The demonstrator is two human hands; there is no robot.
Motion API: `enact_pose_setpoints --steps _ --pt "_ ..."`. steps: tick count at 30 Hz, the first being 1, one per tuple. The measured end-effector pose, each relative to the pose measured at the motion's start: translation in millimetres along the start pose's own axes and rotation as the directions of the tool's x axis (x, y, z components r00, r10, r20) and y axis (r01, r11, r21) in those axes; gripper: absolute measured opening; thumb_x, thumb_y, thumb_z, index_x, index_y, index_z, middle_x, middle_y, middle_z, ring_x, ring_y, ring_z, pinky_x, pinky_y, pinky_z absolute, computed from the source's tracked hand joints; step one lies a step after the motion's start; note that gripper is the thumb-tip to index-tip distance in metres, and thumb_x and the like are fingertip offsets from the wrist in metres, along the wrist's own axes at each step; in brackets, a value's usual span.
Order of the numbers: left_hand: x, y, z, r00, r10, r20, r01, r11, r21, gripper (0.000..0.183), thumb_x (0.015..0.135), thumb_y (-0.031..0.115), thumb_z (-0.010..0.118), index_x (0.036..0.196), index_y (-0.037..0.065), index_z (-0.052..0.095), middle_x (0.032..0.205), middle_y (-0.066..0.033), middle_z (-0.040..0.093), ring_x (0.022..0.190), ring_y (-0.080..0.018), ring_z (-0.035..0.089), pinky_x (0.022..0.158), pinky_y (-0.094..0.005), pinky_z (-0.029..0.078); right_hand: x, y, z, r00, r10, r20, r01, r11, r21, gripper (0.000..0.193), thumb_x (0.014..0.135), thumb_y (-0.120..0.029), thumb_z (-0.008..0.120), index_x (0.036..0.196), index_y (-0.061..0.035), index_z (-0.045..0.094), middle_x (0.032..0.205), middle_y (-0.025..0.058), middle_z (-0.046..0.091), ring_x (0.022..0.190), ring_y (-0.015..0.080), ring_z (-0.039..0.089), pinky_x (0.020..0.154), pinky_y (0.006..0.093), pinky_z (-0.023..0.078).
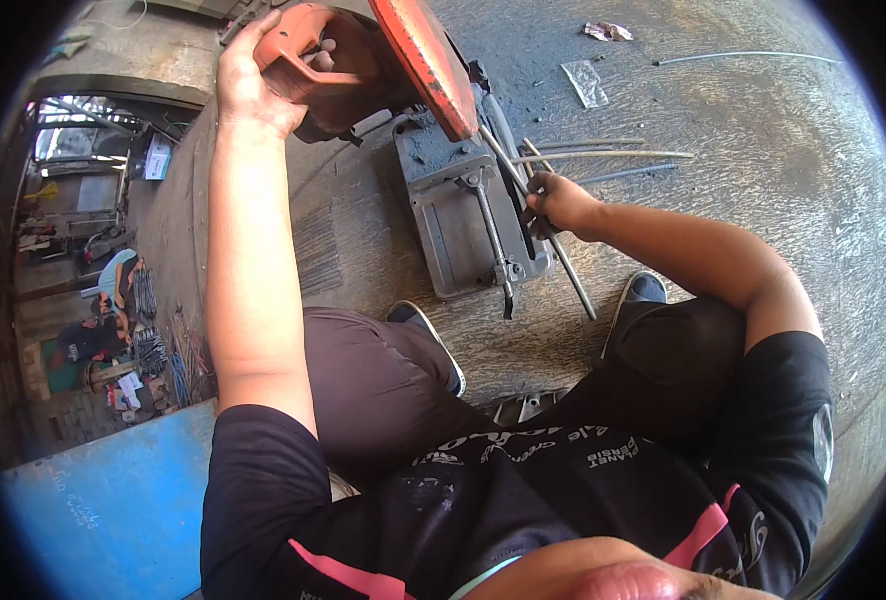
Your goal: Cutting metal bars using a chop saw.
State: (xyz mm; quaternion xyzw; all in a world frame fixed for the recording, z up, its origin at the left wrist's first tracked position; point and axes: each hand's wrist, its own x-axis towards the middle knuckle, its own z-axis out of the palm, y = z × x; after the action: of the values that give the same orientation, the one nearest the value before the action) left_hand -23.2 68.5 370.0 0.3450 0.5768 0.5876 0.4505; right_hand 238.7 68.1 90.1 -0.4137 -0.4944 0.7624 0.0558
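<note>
A cut-off saw stands on the floor in front of me, with a worn orange blade guard [425, 65] over a grey metal base [453, 235]. My left hand [253, 90] is wrapped round its orange loop handle [288, 45], at the upper left of the saw. At the base's right side, my right hand [568, 205] is closed round a thin metal rod [575, 277], which slants from beyond my fingers down toward my right shoe. The clamp screw [490, 225] lies along the base. Dark dust covers the area under the guard, and the blade itself is hidden.
Several thin rods [623, 155] lie on the floor right of the saw. Beyond them are a clear plastic bag [585, 84], a crumpled wrapper [608, 32] and a long rod [748, 56]. A blue panel [113, 505] is at lower left; a person [118, 280] is farther off at left.
</note>
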Motion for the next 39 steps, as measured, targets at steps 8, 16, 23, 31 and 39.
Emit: enact_pose_setpoints --steps 8,16,23,31,39 --pt "-0.6 -2.4 -1.4 1.0 0.022 -0.013 -0.022 0.999 -0.029 0.043 0.09 0.028 0.051 0.118 -0.005 0.051 0.105 -0.0191 0.058 0.089 -0.0291 0.057 0.074 -0.0409 0.051 0.1 2.3 -2.4 0.991 0.049 0.12 -0.066 0.988 0.14 0.026 0.098 -0.016 0.038 0.112 0.0025 0.05 0.091 0.0127 0.057 0.072 0.0238 0.063 0.067 0.0374 0.057" --pt "1.5 -0.8 -0.9 1.0 0.011 -0.001 -0.011 1.0 -0.027 0.045 0.09 0.028 0.049 0.118 -0.007 0.05 0.104 -0.0207 0.059 0.087 -0.0309 0.059 0.074 -0.0414 0.051 5.5 8.1 -6.8 0.962 0.013 0.272 -0.086 0.961 0.261 0.021 0.099 -0.014 0.035 0.108 -0.002 0.05 0.086 0.0075 0.053 0.075 0.0208 0.057 0.073 0.0362 0.051" --pt "0.8 0.2 -4.9 1.0 0.014 0.028 -0.014 1.0 -0.009 0.046 0.091 0.028 0.047 0.119 -0.009 0.049 0.105 -0.0231 0.06 0.087 -0.0339 0.061 0.074 -0.0414 0.052 0.0 4.0 -3.6 0.98 0.012 0.201 -0.048 0.983 0.176 0.021 0.097 -0.015 0.044 0.111 0.0001 0.047 0.091 0.0128 0.054 0.073 0.0226 0.059 0.067 0.0377 0.053" --pt "-4.1 -1.0 5.4 0.999 0.024 -0.043 -0.024 1.0 -0.002 0.046 0.091 0.027 0.046 0.12 -0.009 0.048 0.105 -0.0234 0.06 0.086 -0.0339 0.061 0.073 -0.0414 0.052 0.0 3.1 -2.6 0.983 -0.013 0.185 -0.015 0.989 0.148 0.019 0.094 -0.012 0.051 0.108 0.0 0.046 0.09 0.0118 0.054 0.068 0.0221 0.059 0.062 0.0358 0.054" --pt "0.0 -2.3 -2.1 0.999 0.032 0.008 -0.033 0.999 0.014 0.046 0.092 0.028 0.044 0.12 -0.008 0.049 0.107 -0.0223 0.06 0.086 -0.033 0.062 0.073 -0.0419 0.053 -0.3 1.5 -1.2 0.986 0.008 0.168 -0.038 0.984 0.172 0.021 0.093 -0.013 0.052 0.108 0.0001 0.046 0.09 0.0132 0.054 0.069 0.0235 0.059 0.061 0.0376 0.055"
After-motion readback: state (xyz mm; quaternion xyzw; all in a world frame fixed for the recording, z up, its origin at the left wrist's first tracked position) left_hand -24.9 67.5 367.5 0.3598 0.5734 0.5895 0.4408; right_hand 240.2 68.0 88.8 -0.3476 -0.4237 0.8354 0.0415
